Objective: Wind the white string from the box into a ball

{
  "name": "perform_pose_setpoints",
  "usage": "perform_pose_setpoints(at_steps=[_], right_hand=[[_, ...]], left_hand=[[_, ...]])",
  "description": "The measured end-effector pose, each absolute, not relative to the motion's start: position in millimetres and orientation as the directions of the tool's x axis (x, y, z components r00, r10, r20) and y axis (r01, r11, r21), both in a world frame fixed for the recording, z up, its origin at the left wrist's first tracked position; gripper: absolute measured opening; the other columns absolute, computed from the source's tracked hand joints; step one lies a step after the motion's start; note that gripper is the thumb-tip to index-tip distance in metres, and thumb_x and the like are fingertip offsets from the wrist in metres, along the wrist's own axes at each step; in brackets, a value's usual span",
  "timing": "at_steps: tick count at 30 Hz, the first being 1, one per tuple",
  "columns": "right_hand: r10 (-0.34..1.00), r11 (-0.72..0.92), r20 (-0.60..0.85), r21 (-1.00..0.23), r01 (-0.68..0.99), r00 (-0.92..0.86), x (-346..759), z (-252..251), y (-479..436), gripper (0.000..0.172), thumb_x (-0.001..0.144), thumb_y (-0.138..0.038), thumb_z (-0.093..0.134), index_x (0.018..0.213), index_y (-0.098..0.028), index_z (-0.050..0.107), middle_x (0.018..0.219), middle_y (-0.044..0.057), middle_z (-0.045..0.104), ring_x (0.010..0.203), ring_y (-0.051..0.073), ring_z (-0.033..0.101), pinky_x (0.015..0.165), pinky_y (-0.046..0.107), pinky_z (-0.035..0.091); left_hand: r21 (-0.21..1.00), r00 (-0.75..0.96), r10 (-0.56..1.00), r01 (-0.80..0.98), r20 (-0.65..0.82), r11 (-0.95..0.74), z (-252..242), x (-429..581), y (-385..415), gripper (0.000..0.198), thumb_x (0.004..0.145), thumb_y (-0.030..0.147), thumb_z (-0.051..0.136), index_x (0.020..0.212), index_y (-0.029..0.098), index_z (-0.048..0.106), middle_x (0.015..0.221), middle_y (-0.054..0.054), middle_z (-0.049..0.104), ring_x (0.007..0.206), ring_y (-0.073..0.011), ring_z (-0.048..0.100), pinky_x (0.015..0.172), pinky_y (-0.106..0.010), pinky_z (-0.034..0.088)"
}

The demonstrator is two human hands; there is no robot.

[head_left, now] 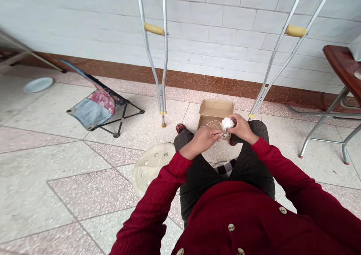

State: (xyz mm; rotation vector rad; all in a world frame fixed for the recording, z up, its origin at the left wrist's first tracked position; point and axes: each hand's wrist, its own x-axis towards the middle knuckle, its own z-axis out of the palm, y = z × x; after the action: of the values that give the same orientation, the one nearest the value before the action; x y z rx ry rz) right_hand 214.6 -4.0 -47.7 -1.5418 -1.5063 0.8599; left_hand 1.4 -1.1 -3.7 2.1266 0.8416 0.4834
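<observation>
In the head view my right hand (241,129) has its fingers closed round a fluffy white pompom (227,123), which looks made of yarn or string. Close beside it, to the left, my left hand (207,138) pinches what seems to be a thin strand running toward the pompom; its exact shape is too small to make out. Both hands are above the lap, over an open cardboard box (216,107) on the floor. Loops of white string (213,122) show at the box, partly hidden behind the hands.
Two metal crutches, a left one (161,97) and a right one (263,91), lean on the tiled wall. A folding stool (91,110) stands left. A pale round lid-like disc (153,163) lies by my leg. At right is a brown-topped stool (342,65); a white basin (38,85) lies far left.
</observation>
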Motion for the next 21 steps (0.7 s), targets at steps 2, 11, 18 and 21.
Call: perform_pose_setpoints(at_steps=[2,11,18,21], right_hand=[[0.994,-0.043,-0.074,-0.947,0.320,-0.085,206,-57,-17,0.044,0.056,-0.020,0.073,0.098,-0.019,0.061,0.087,0.001,0.062,0.076,0.017,0.057,0.070,0.032,0.051],[0.883,-0.403,-0.257,-0.843,-0.356,-0.392,208,-4,-46,0.052,0.063,-0.016,0.076,0.112,-0.020,0.061,0.099,0.004,0.067,0.082,0.018,0.065,0.066,0.031,0.060],[0.986,-0.167,-0.165,-0.956,-0.241,-0.029,223,21,-14,0.041,0.065,-0.029,0.077,0.099,-0.019,0.057,0.096,0.004,0.066,0.079,0.018,0.066,0.064,0.030,0.059],[0.969,-0.020,0.013,-0.991,0.129,0.248,231,-2,7,0.046,0.057,-0.027,0.079,0.095,-0.021,0.053,0.089,0.001,0.062,0.078,0.018,0.061,0.064,0.031,0.055]], left_hand=[[0.716,0.695,0.706,0.425,0.134,-0.554,3,0,11,0.026,0.089,0.025,0.053,0.067,0.018,0.067,0.069,0.000,0.066,0.070,-0.0156,0.056,0.079,-0.029,0.041],[0.760,0.637,0.742,0.371,0.210,-0.534,-11,13,37,0.028,0.091,0.030,0.051,0.076,0.017,0.071,0.079,-0.003,0.071,0.078,-0.0175,0.062,0.082,-0.029,0.043],[0.901,0.682,0.730,0.344,-0.046,-0.266,-40,22,7,0.033,0.088,0.033,0.052,0.068,0.014,0.070,0.063,0.001,0.064,0.061,-0.0118,0.053,0.061,-0.023,0.038],[0.907,0.722,0.687,0.339,-0.080,-0.250,-34,19,-5,0.033,0.089,0.035,0.053,0.070,0.014,0.071,0.064,0.001,0.064,0.060,-0.0109,0.051,0.060,-0.023,0.036]])
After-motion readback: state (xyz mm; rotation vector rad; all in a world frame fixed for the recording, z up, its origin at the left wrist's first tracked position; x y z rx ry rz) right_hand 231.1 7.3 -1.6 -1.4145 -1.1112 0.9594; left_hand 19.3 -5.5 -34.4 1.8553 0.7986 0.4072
